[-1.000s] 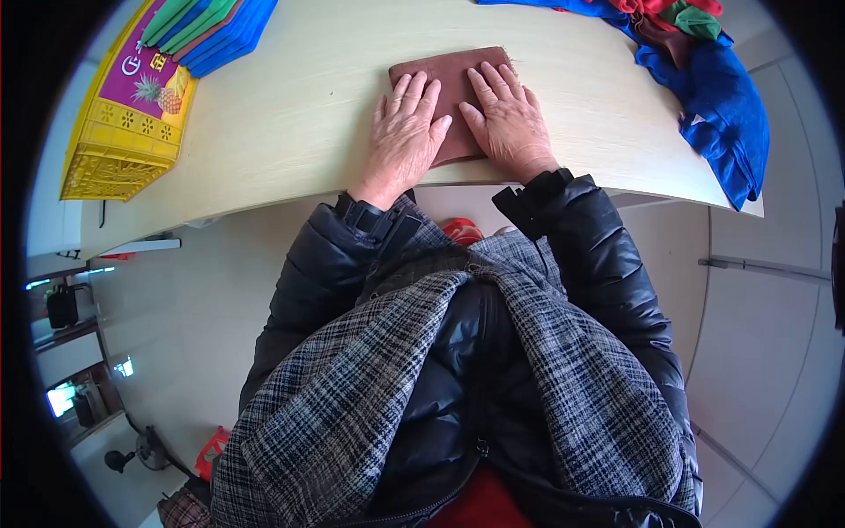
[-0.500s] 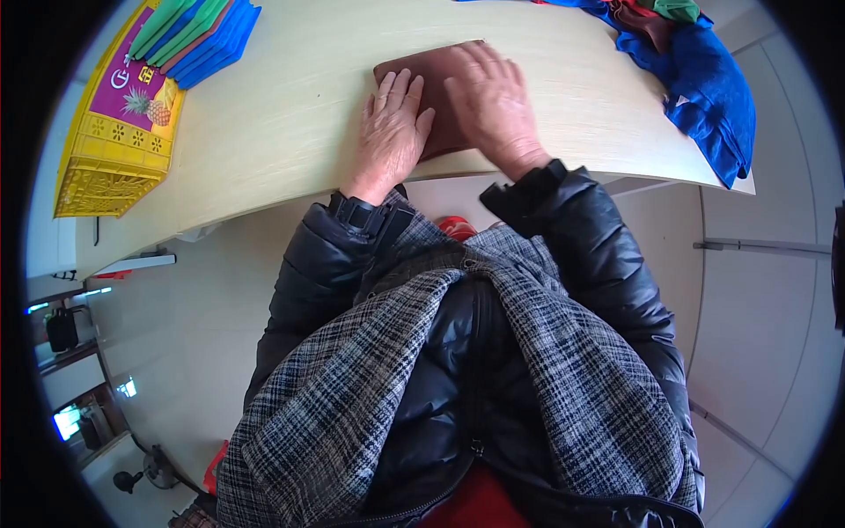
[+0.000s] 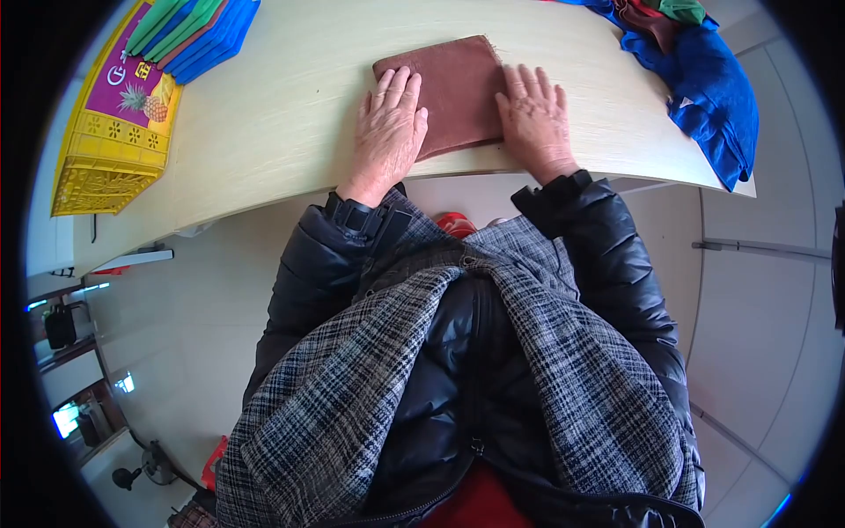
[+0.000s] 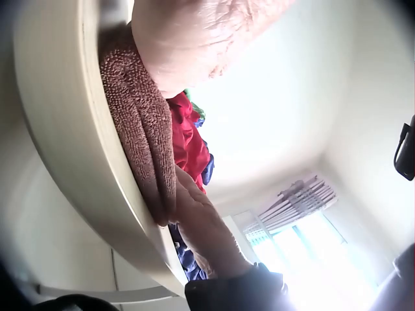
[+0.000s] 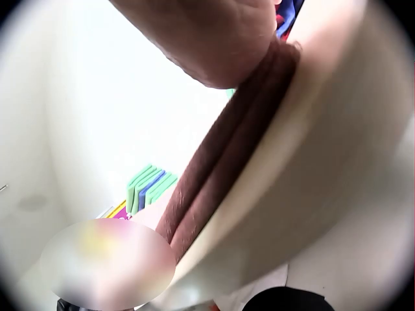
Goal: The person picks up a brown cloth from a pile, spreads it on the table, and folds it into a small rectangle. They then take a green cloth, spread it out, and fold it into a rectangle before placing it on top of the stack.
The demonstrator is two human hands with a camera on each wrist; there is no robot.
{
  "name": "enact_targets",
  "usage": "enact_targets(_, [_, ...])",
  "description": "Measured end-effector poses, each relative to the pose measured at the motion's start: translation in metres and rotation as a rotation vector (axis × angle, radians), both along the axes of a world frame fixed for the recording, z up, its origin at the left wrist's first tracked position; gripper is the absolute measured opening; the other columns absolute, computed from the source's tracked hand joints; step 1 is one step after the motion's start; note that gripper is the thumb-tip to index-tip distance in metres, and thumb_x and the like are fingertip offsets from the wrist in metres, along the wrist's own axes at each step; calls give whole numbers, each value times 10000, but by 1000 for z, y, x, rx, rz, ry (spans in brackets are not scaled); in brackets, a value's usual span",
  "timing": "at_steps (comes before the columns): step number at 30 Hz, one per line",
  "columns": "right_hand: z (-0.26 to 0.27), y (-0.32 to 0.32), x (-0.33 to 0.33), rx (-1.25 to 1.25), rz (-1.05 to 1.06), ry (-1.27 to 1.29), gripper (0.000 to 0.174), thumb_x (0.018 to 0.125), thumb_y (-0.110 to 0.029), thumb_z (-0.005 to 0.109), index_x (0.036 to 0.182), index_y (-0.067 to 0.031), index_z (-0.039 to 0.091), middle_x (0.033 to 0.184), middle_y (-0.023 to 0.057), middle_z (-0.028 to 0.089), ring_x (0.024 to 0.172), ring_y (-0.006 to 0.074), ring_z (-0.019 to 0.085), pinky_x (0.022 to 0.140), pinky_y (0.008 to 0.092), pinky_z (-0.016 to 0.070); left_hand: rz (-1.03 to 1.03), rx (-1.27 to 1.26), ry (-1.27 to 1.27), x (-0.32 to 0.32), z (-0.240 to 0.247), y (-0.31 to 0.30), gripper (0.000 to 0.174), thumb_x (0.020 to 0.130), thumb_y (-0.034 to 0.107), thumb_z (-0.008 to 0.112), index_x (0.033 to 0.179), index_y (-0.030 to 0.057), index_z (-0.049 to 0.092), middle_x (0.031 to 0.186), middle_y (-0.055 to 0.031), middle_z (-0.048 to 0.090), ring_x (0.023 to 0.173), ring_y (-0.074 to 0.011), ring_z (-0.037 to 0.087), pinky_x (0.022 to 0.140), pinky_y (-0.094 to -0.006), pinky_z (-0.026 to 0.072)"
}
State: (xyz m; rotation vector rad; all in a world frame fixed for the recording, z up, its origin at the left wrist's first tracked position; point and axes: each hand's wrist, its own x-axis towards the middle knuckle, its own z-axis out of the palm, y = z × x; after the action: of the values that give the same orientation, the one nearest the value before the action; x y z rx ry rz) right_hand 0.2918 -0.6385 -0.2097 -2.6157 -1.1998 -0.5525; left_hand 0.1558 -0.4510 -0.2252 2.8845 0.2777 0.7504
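A folded brown towel (image 3: 459,95) lies flat near the front edge of the table, its far right corner slightly frayed. My left hand (image 3: 385,132) rests along the towel's left side, fingers straight and pointing away from me. At the right side my right hand (image 3: 535,123) lies with extended fingers, its thumb by the towel's edge. Seen from the left wrist, the towel (image 4: 139,123) shows a looped terry pile and thick folded layers. The right wrist view shows the stacked layers of the towel (image 5: 224,152) edge-on, beneath the right hand (image 5: 207,39).
A yellow plastic basket (image 3: 114,167) stands at the table's left, with folded green, blue and brown cloths (image 3: 189,35) upright in it. Crumpled blue cloth (image 3: 717,97) hangs over the right end, beside red and green cloths. The table's front edge (image 3: 264,195) curves close to my body.
My right hand has swept across the towel's top, then off to its right side, uncovering the upper surface. The left hand stays on the left side.
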Motion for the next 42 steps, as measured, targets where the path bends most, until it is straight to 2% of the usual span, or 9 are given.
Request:
enact_targets(3, [19,-6,13,-87,-103,-13,494,1038,-310,483,1467,-66,460,1501,153,485,1438,338,393,1187,502,291,6,18,42,-5,8,-2,503,1022,294,506,1447,25,485,1523,-136,451,1440,-320,370,1180,-530,295])
enact_targets(9, [25,47,1,103,212,148,544,1030,-382,493,1486,-88,457,1536,163,444,1473,339,342,1213,482,258,40,63,16,13,20,7,517,1023,333,508,1440,28,497,1516,-146,454,1444,-316,365,1174,-556,292])
enact_targets(17, [-7,58,9,-4,193,112,617,1035,-477,415,1528,-106,420,1596,126,387,1503,314,292,1239,465,189,94,-7,105,16,8,3,567,1016,367,513,1477,42,454,1544,-150,423,1464,-329,341,1174,-562,282])
enact_targets(22, [0,58,10,-12,164,145,623,1036,-488,404,1530,-109,420,1597,125,387,1505,311,291,1236,461,196,117,8,136,14,10,2,585,1015,379,512,1488,45,437,1565,-147,400,1478,-328,323,1178,-564,274])
enact_targets(26, [10,54,4,-1,175,157,598,1028,-443,457,1499,-76,451,1580,143,403,1489,317,320,1217,473,234,111,38,153,9,14,8,575,1016,376,511,1486,51,443,1565,-150,398,1476,-324,326,1176,-566,277])
enact_targets(30, [25,21,-14,176,187,123,516,1002,-345,541,1417,-39,524,1477,166,509,1394,331,438,1167,468,311,47,29,155,5,25,23,569,1017,377,511,1484,58,445,1548,-161,411,1454,-330,352,1166,-550,295])
enact_targets(33, [42,-9,-43,306,279,253,416,974,-251,590,1318,-18,589,1331,173,610,1263,345,535,1110,455,372,16,-8,129,8,23,34,567,1017,375,516,1483,60,445,1534,-175,421,1434,-337,375,1163,-518,311])
enact_targets(36, [37,-19,-51,177,218,285,374,976,-233,582,1281,-19,615,1246,162,655,1185,344,574,1076,444,400,-34,-90,14,22,16,40,522,993,332,574,1421,41,502,1377,-184,558,1284,-349,507,1081,-466,398])
enact_targets(42, [33,-13,-12,266,239,266,387,976,-242,581,1279,-5,611,1271,169,645,1228,345,556,1101,454,382,34,-65,60,-26,42,0,424,957,270,635,1295,16,593,1117,-167,658,1057,-352,592,950,-457,456])
